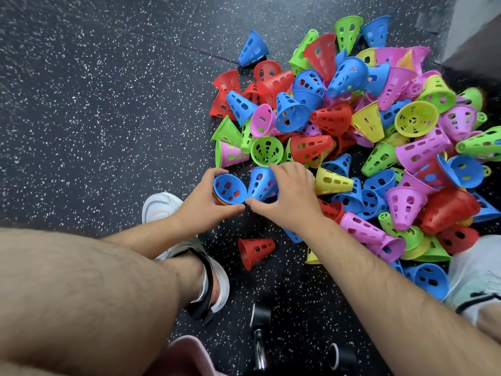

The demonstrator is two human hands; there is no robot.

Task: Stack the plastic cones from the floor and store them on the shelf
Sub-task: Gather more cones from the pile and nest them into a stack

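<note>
STEP: nesting perforated blue plastic cone into small nested stack of coloured plastic cones | HANDS: my right hand pinches the cone, my left hand wraps the stack | WHERE: near edge of the loose cone pile | AXIS: cone's tip points towards the pile, stack's mouth faces up | HOW: I'd turn the tip into the mouth, align axes, press.

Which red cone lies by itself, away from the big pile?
The red cone on its side on the dark floor beside the white shoe; all other red ones sit in the heap.
</note>
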